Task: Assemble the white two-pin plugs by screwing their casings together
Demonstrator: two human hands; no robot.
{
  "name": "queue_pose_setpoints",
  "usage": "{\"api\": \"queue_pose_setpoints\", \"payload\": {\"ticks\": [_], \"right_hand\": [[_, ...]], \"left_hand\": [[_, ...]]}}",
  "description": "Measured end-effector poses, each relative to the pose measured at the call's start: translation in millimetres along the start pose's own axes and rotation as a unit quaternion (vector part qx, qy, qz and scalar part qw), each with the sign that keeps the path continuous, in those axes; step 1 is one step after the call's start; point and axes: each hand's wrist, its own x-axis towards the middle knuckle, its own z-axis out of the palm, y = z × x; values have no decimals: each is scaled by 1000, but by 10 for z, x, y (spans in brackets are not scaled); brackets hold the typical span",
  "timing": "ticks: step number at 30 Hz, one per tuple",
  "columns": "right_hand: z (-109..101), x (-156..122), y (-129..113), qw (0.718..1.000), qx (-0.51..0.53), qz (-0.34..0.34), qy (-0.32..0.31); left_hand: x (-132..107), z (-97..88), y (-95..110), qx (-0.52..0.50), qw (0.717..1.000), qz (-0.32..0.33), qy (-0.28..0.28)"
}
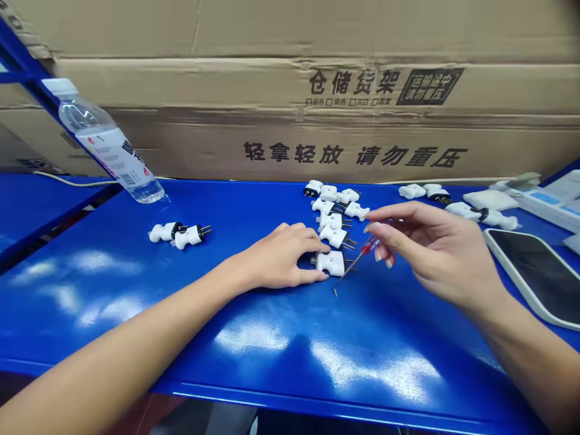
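My left hand (283, 257) rests on the blue shelf surface (254, 338) with its fingers closed around a white plug (331, 263) that lies flat. My right hand (430, 248) hovers just right of it and pinches a small red-handled screwdriver (357, 258), tip slanting down to the left near the plug's prongs. Several more white plugs (334, 212) lie in a loose heap directly behind. A pair of white plugs (181, 234) lies apart on the left.
A tilted plastic water bottle (109, 148) leans at the back left. Large cardboard boxes (317, 90) wall off the back. More white plugs (446, 202) and white devices (548, 196) sit at the right, with a dark-screened phone (539, 272) by my right wrist.
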Motion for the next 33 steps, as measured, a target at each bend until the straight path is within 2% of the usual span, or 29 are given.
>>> {"api": "queue_pose_setpoints", "payload": {"ticks": [4,10,16,24,33], "right_hand": [[-15,16,-8,1000,-2,-5,20],[-78,42,12,993,-4,-56,108],[-74,50,29,991,-23,-62,116],[-101,81,65,987,4,-56,152],[-89,64,66,991,-31,-60,117]], "left_hand": [[-8,-4,17,1,1000,2,12],[-21,-7,57,-4,1000,8,6],[-25,-4,66,-8,1000,12,4],[-32,-1,61,-24,999,26,2],[-32,-9,75,-22,999,26,-6]]}}
